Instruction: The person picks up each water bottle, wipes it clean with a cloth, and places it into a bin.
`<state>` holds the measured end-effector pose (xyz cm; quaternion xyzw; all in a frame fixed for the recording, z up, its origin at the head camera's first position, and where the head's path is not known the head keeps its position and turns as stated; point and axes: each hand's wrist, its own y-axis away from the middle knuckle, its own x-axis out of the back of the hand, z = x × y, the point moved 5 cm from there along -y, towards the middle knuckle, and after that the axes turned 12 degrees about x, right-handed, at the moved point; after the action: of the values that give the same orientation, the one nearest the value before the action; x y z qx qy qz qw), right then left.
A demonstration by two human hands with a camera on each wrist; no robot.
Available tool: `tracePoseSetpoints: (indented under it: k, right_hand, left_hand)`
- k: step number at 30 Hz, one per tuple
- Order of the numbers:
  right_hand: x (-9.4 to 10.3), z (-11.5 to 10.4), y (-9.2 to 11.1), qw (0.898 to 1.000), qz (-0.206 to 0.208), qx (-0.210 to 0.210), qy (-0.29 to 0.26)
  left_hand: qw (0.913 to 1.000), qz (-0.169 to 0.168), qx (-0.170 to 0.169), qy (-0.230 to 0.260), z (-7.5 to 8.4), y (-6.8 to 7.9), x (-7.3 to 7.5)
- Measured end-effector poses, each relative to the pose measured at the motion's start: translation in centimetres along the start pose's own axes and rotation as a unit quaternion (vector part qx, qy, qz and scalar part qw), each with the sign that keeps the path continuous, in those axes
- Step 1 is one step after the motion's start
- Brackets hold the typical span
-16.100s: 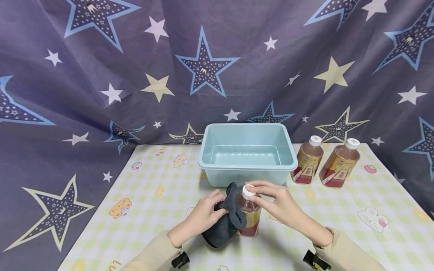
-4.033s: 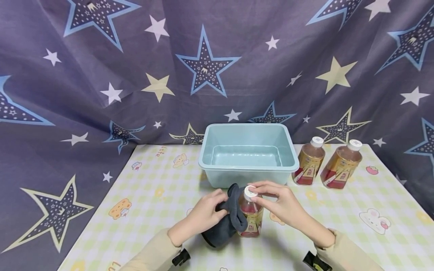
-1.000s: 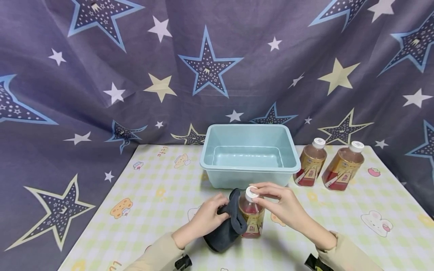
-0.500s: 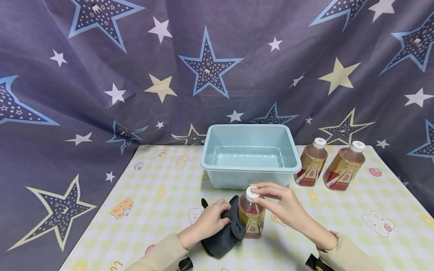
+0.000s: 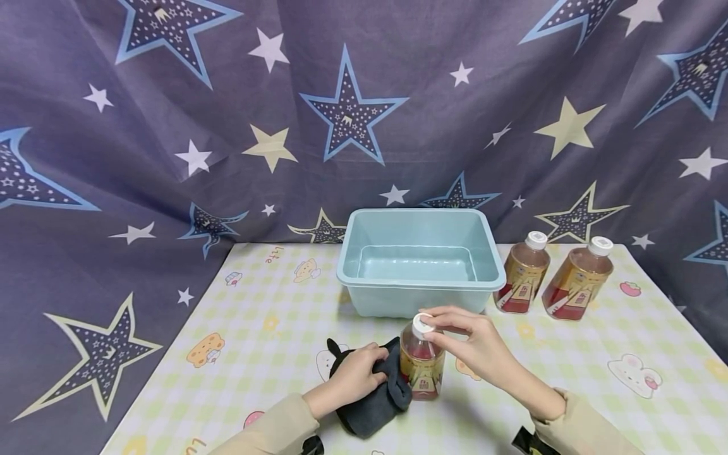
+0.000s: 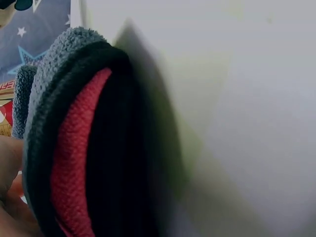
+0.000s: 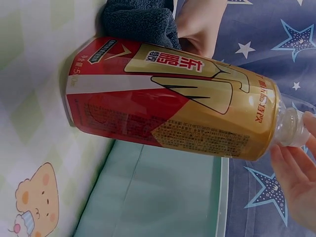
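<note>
A drink bottle (image 5: 422,370) with a gold and red label and white cap stands upright on the table. My right hand (image 5: 469,332) pinches its cap between thumb and fingers. Against the bottle's left side, my left hand (image 5: 355,373) grips a folded dark grey fleecy cloth (image 5: 370,411); a black tab sticks out behind that hand. In the left wrist view the cloth (image 6: 42,113) shows black edging and a red strip. The right wrist view has the bottle (image 7: 173,98) close up, the cloth's fold (image 7: 140,24) right at its label and the right fingers (image 7: 296,170) at its neck.
A light blue plastic basin (image 5: 421,297) stands behind the bottle with nothing in it. Two similar bottles, one (image 5: 522,275) close to the basin and one (image 5: 577,281) farther right, stand beside it. A checked cloth covers the table (image 5: 273,354); a star-patterned curtain (image 5: 227,114) hangs behind.
My left hand has shifted the cloth down along the bottle, toward me, and the black tab has come into view. Since the oldest frame the bottle's label has turned; my right hand stays on the cap.
</note>
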<state>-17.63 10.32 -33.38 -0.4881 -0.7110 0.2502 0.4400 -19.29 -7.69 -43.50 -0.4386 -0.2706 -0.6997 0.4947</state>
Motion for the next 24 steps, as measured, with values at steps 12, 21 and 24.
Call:
tracePoseSetpoints:
  k: [12,21,24]
  right_hand:
    - [0.0,0.1,0.1,1.0,0.0,0.003,0.0]
    - [-0.1,0.1,0.1,1.0,0.002,0.008,-0.003]
    - [-0.1,0.1,0.1,1.0,0.003,0.009,0.0]
  left_hand:
    - [0.9968,0.018,-0.019,0.076,0.8,0.1,2.3]
    - [0.9939,0.051,-0.025,0.094,2.2,0.4,4.9]
    - [0.992,0.064,-0.034,0.103,2.6,0.5,5.6]
